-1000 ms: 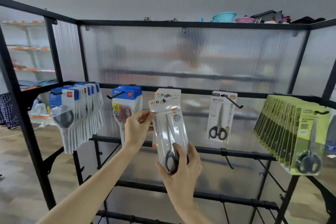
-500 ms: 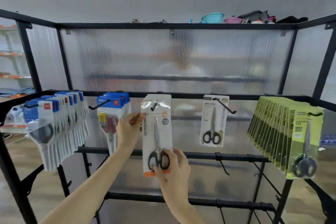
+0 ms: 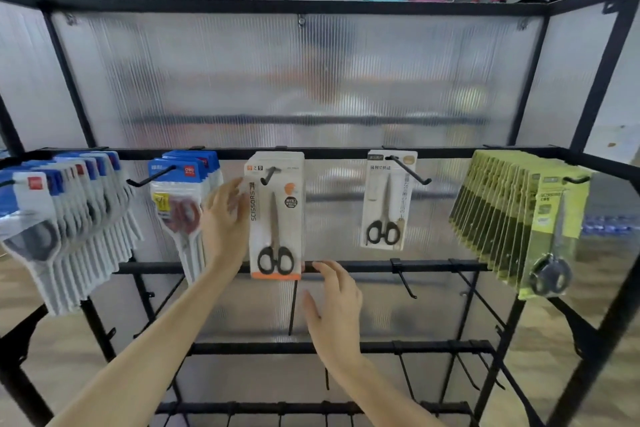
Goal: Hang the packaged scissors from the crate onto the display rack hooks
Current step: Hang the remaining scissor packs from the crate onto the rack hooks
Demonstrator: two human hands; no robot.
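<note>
Black rack bars (image 3: 346,267) and a ribbed translucent panel (image 3: 298,80) are filling my view, with carded scissors hanging in rows along the upper bar. I am looking at the white scissors pack (image 3: 276,215) with the orange bottom edge, which is hanging on its hook (image 3: 269,175) in the middle of that bar, in front of at least 1 more pack of the same kind. The crate is not showing.

I am judging this pack to be light and fairly stiff: flat card with a clear blister over black-handled scissors, the weight sitting low at the handles. The plastic face is probably slick, so the card edges or the top near the hang hole are looking like the places to pinch it.

My left hand (image 3: 225,218) is hovering just beside the pack's left edge, fingers spread and relaxed, gripping nothing; whether a fingertip is brushing the card I cannot tell because of blur. My right hand (image 3: 334,308) is hanging below and to the right of the pack, fingers loosely apart, empty, near the lower bar without clearly touching it.

Blue-topped packs (image 3: 183,184) are hanging to the left, green packs (image 3: 519,218) to the right.
</note>
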